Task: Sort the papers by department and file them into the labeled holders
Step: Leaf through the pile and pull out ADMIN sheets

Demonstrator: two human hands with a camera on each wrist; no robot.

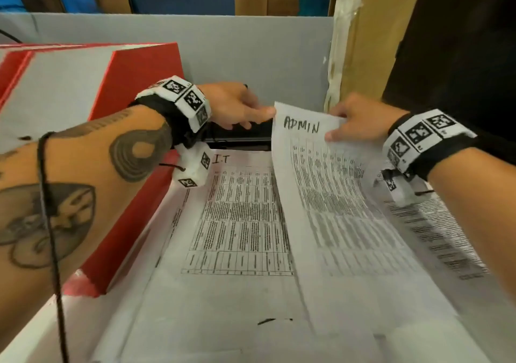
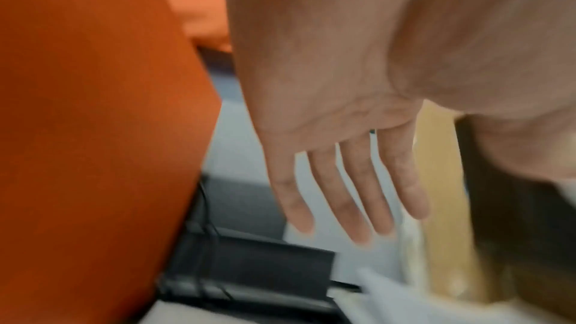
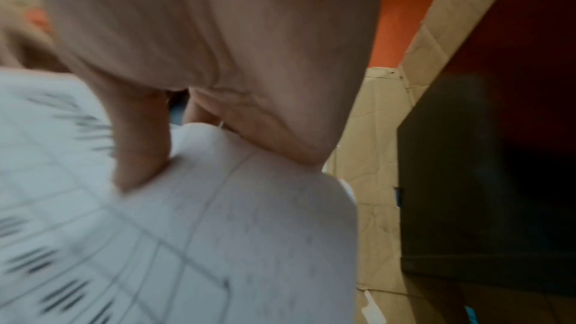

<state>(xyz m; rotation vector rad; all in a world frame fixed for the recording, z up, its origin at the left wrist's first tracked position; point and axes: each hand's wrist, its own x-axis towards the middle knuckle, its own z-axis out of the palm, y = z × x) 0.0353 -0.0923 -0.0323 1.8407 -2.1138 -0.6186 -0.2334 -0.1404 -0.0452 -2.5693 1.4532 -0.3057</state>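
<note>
Head view shows a thin curved paper sheet (image 1: 321,195) marked ADMIN; right hand (image 1: 354,122) pinches its top, left hand (image 1: 234,106) spread, fingertips touching its corner

I see bare forearms, no sleeves. Each wrist carries a black strap: the left wrist band (image 1: 183,103) and right wrist band (image 1: 418,139) bear white blocks printed with black square codes. The left forearm shows dark tattoos (image 1: 139,150); a thin black cord (image 1: 51,223) crosses it.
</note>
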